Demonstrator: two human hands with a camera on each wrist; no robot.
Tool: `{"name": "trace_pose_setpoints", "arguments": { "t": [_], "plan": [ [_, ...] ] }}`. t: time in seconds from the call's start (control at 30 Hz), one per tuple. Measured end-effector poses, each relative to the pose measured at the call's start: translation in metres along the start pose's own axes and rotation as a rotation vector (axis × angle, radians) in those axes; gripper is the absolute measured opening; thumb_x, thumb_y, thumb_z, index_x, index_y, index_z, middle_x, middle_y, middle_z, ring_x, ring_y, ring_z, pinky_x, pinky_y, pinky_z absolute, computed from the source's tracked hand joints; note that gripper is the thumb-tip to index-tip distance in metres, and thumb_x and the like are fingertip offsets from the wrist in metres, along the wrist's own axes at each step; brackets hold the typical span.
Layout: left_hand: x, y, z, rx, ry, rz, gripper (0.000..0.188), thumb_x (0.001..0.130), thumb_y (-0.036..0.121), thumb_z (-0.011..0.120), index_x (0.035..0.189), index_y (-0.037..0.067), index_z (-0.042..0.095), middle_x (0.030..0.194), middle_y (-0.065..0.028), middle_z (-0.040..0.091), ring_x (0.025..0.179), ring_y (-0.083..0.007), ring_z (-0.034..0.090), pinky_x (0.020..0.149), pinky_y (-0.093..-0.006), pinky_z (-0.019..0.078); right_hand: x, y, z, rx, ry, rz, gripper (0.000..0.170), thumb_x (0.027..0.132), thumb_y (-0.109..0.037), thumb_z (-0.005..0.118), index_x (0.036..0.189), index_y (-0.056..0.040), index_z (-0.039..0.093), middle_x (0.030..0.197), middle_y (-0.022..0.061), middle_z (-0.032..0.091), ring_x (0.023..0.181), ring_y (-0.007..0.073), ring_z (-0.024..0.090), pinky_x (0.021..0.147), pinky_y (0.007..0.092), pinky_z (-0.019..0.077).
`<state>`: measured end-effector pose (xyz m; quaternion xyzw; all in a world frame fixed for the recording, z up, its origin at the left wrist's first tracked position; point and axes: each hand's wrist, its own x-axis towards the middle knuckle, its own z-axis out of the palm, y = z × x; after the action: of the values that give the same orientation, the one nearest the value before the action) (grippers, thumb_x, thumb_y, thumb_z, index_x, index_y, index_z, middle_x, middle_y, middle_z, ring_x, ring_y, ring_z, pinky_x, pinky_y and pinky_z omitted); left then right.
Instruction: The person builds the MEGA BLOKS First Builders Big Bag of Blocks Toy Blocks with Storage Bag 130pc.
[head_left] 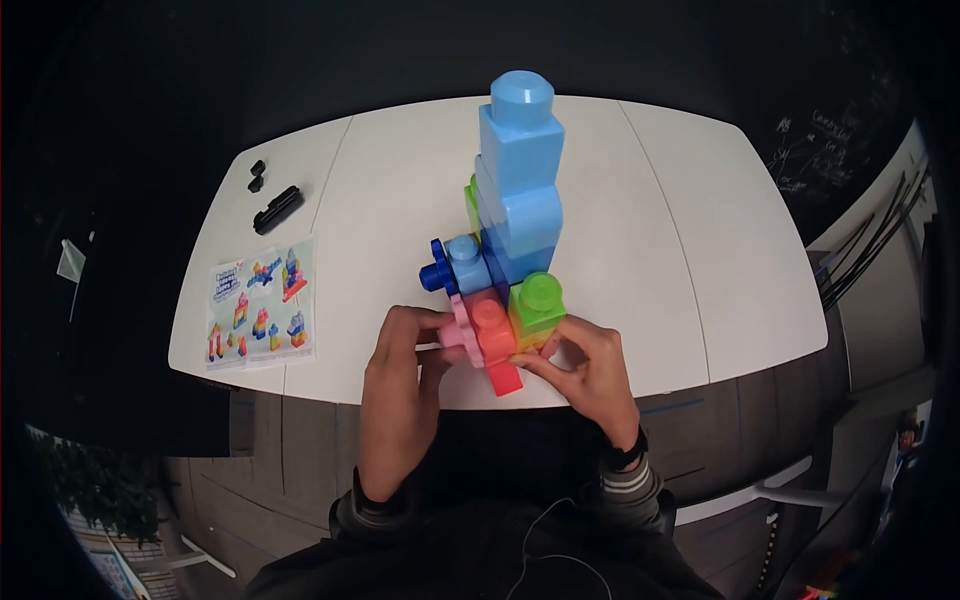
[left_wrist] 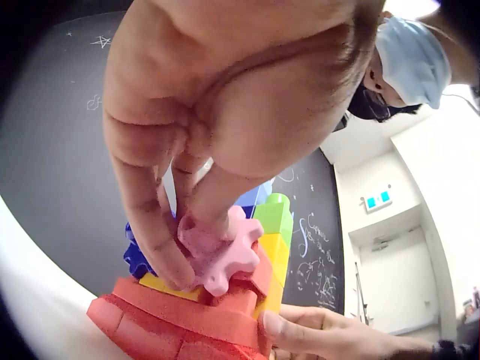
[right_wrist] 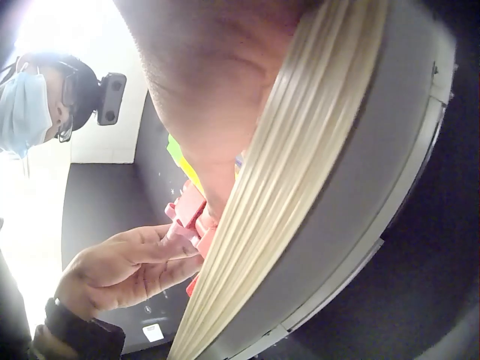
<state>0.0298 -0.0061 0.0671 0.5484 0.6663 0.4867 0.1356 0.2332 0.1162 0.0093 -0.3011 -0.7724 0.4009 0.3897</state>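
Note:
A tall structure of toy building blocks stands near the table's front edge, with light blue blocks (head_left: 522, 150) stacked high at its back. My left hand (head_left: 400, 385) pinches a pink gear (head_left: 462, 345) on its left side, fingers and thumb over the teeth in the left wrist view. Beside the gear sits a red block (head_left: 490, 320). My right hand (head_left: 595, 370) grips the structure's lower right, below a green block (head_left: 540, 295); its thumb lies by the yellow block (left_wrist: 277, 259). A dark blue gear (head_left: 436, 272) sits farther back on the left side. Red arched blocks (left_wrist: 180, 319) form the front base.
A picture leaflet (head_left: 262, 305) of block models lies on the white table (head_left: 390, 200) at the left. Behind it are a black cylindrical object (head_left: 278, 210) and small black pieces (head_left: 256, 176). The table's front edge (right_wrist: 300, 180) runs close by my right hand.

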Motion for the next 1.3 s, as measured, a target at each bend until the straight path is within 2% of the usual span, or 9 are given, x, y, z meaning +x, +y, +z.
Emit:
{"name": "trace_pose_setpoints", "arguments": {
  "t": [0.03,0.1,0.2,0.27,0.4,0.73,0.83,1.0,1.3],
  "plan": [
    [0.001,0.0,-0.003,-0.046,-0.032,-0.033,0.032,0.101,-0.017,0.074,0.129,-0.005,0.066,0.124,-0.022,0.071,0.111,-0.04,0.08,0.09,-0.0462,0.0653,0.0,0.002,0.001,-0.002,-0.003,-0.006,0.034,0.087,-0.017,0.105,0.107,0.0009,0.084,0.085,0.0079,0.078,0.074,0.0173,0.072,0.075,0.0331,0.0583],
    [0.001,0.001,-0.008,-0.089,-0.054,-0.07,0.028,0.104,-0.013,0.076,0.129,-0.005,0.066,0.127,-0.0226,0.073,0.113,-0.0396,0.081,0.091,-0.0452,0.0658,-0.002,0.007,0.005,-0.006,0.02,-0.064,0.078,0.088,-0.017,0.103,0.158,0.0005,0.073,0.084,0.0117,0.07,0.069,0.0158,0.063,0.077,0.0322,0.0583],
    [0.001,0.001,-0.013,-0.098,-0.084,-0.076,0.026,0.107,-0.004,0.079,0.129,-0.003,0.066,0.124,-0.023,0.079,0.109,-0.0397,0.084,0.089,-0.0439,0.0668,-0.005,0.006,0.003,0.034,0.019,0.003,0.062,0.089,-0.017,0.103,0.143,0.0024,0.08,0.087,0.0102,0.072,0.073,0.0155,0.064,0.078,0.0326,0.0579],
    [-0.002,0.002,-0.008,-0.068,-0.055,-0.098,0.016,0.114,0.008,0.076,0.123,-0.004,0.071,0.1,-0.016,0.084,0.089,-0.0227,0.084,0.081,-0.0346,0.0638,-0.004,0.006,0.001,0.008,0.004,-0.015,0.053,0.089,-0.017,0.103,0.133,0.0027,0.081,0.087,0.0093,0.072,0.075,0.0155,0.064,0.077,0.0329,0.0571],
    [0.003,0.004,-0.009,0.004,-0.169,-0.263,0.034,0.12,0.022,0.069,0.104,-0.006,0.077,0.075,-0.0132,0.078,0.071,-0.02,0.08,0.07,-0.0327,0.0589,-0.007,0.019,0.002,0.071,0.016,0.014,0.036,0.09,-0.017,0.103,0.108,0.002,0.077,0.087,0.0078,0.072,0.077,0.0165,0.064,0.076,0.033,0.0543],
    [-0.001,-0.009,-0.007,-0.057,-0.069,-0.083,0.025,0.106,0.016,0.088,0.122,-0.001,0.077,0.099,-0.0137,0.084,0.089,-0.0234,0.086,0.081,-0.0371,0.0666,-0.01,0.027,0.005,0.099,0.04,0.044,0.035,0.09,-0.015,0.103,0.108,0.0019,0.078,0.088,0.0076,0.074,0.077,0.0188,0.066,0.075,0.0335,0.0534],
    [-0.001,-0.011,-0.006,-0.12,-0.061,-0.055,0.034,0.1,0.013,0.093,0.128,0.004,0.076,0.107,-0.0121,0.084,0.095,-0.0236,0.086,0.084,-0.0375,0.0686,-0.011,0.029,0.001,0.067,0.007,0.083,0.036,0.091,-0.015,0.102,0.114,0.0019,0.08,0.096,0.0105,0.078,0.083,0.0228,0.072,0.081,0.0363,0.0572],
    [0.0,-0.006,-0.008,-0.115,-0.098,-0.029,0.04,0.096,0.011,0.096,0.131,0.006,0.078,0.11,-0.0103,0.085,0.099,-0.0225,0.086,0.085,-0.0344,0.0692,-0.003,0.015,-0.002,-0.055,0.107,-0.033,0.047,0.104,-0.011,0.087,0.146,0.0033,0.071,0.134,0.0209,0.078,0.124,0.0315,0.076,0.112,0.0421,0.0564],
    [-0.006,-0.004,-0.015,-0.003,-0.239,-0.027,0.036,0.095,0.013,0.097,0.128,0.007,0.081,0.109,-0.0099,0.086,0.098,-0.023,0.085,0.086,-0.036,0.0692,-0.005,0.018,0.001,0.055,0.191,0.062,0.06,0.108,-0.005,0.077,0.165,0.0025,0.059,0.145,0.0202,0.077,0.132,0.03,0.073,0.118,0.0427,0.0546]
  ]
}}
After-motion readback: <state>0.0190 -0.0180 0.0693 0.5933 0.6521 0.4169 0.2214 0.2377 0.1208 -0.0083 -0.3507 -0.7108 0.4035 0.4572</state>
